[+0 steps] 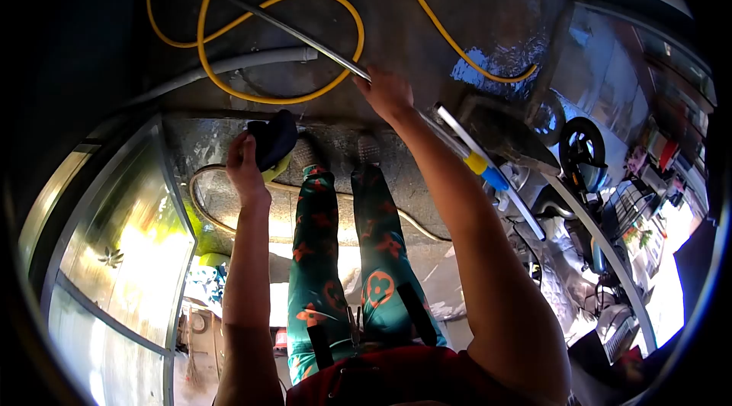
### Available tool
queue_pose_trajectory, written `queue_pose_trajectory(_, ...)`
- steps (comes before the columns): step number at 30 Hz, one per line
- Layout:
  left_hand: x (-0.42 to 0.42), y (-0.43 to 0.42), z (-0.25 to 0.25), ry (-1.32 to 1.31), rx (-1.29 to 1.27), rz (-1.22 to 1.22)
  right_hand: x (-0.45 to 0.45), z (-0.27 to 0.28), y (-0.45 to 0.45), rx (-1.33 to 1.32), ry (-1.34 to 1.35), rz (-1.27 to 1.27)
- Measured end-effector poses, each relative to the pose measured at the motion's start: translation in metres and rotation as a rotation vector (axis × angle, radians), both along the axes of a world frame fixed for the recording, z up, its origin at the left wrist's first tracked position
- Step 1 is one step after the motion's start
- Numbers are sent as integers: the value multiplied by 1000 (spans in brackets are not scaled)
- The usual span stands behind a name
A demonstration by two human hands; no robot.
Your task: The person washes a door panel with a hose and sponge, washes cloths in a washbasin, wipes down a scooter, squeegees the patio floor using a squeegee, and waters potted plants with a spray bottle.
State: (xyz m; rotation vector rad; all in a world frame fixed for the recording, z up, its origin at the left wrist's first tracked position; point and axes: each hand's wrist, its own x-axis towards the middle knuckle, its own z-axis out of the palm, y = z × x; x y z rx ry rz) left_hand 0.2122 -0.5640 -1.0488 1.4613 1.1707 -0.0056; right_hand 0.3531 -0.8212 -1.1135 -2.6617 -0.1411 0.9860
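My right hand [387, 93] is closed round the metal pole of a long-handled squeegee [290, 34]. The pole has a blue tip at its far upper-left end. Behind my hand it runs to a yellow-and-blue joint [486, 170] and a long pale bar-shaped head. My left hand [245, 170] has its fingers closed on a dark blue cloth item [273, 138], whose exact kind I cannot make out. A yellow-green edge [278, 168] shows just below it. Both of my feet [368, 150] stand on the wet-looking concrete between the hands.
A yellow hose [357, 17] lies looped across the floor ahead, near a grey pipe [229, 63]. A thin tan hose [200, 200] curves round my feet. Left is a metal-framed glass door [122, 246]. A wheel [582, 143] and clutter stand at right.
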Motion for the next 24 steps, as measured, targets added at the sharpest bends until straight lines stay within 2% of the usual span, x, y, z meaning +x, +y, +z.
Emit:
queue_pose_trajectory(5,21,11,62,-49,-122,136,-54,97,-21,-140,86,-40)
queue_pose_trajectory(9,28,32,103,-159,-133,179,-106,162,-48,-135,35,-52)
queue_pose_trajectory(13,26,61,143,-208,-132,244,-146,249,-67,-266,148,-104)
queue_pose_trajectory(15,27,72,181,-225,-184,311,-173,281,-81,-267,82,-148)
queue_pose_trajectory(18,15,91,209,-266,-265,387,-212,320,-106,-187,-29,-158)
queue_pose_trajectory(21,0,113,225,-279,-229,386,-239,357,-117,-88,-140,-159)
queue_pose_trajectory(24,-13,130,245,-291,-217,420,-248,391,-119,-76,-122,-158)
